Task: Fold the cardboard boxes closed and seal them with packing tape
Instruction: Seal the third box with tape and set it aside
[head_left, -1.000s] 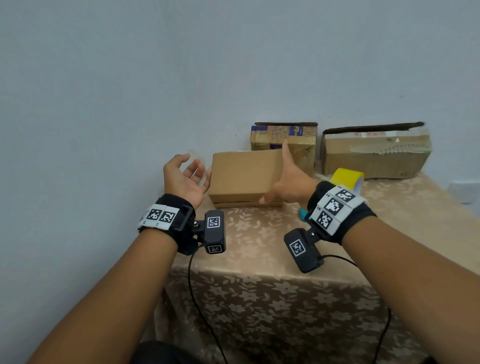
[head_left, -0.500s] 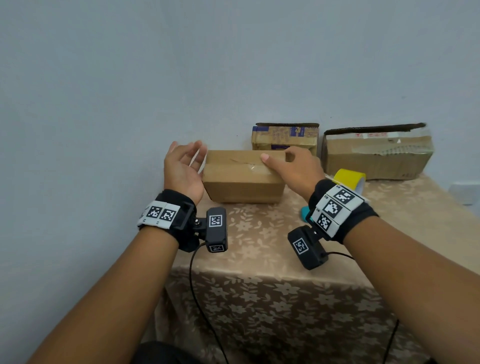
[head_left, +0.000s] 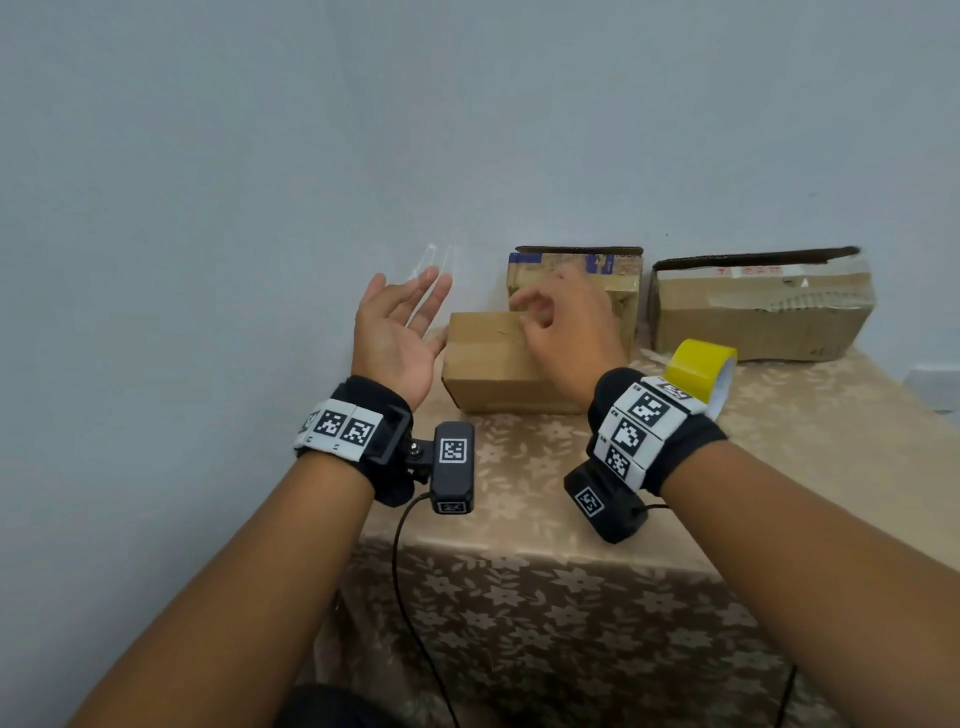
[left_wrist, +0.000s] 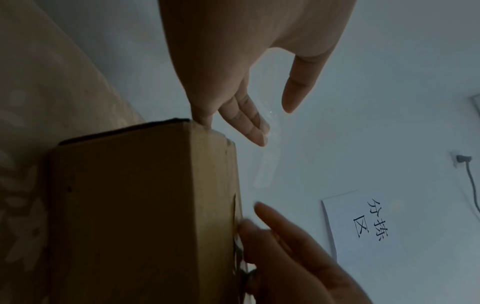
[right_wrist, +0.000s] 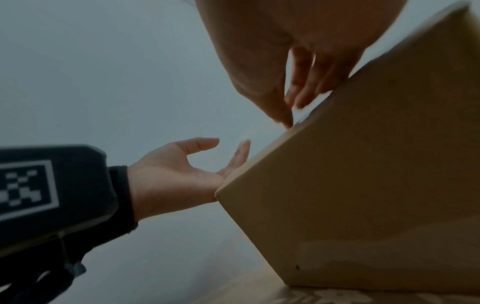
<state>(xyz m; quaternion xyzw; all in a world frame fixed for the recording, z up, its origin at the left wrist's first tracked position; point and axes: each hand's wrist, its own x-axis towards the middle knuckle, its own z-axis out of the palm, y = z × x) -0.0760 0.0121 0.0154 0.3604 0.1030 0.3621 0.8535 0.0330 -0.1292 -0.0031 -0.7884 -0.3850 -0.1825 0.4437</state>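
Hands on the small box, tape strip loose on the left

Small cardboard box (head_left: 493, 364) sat closed on the table's floral cloth (head_left: 519, 519), close to the left edge and the wall. Left hand (head_left: 395, 332) was held up beside the box's left end, palm open and fingers straight and spread, heel of the hand touching the box corner. A clear strip of tape (head_left: 434, 265) stuck up off its fingertips. Right hand (head_left: 566, 332) hovered over the box top, fingers loosely curled and fingertips on the top edge; couldn't tell if it was pinching anything. Yellow tape roll (head_left: 698, 364) stood just right of that wrist. Two more boxes sat at the back, a printed one (head_left: 576, 265) and a long one (head_left: 758, 312).
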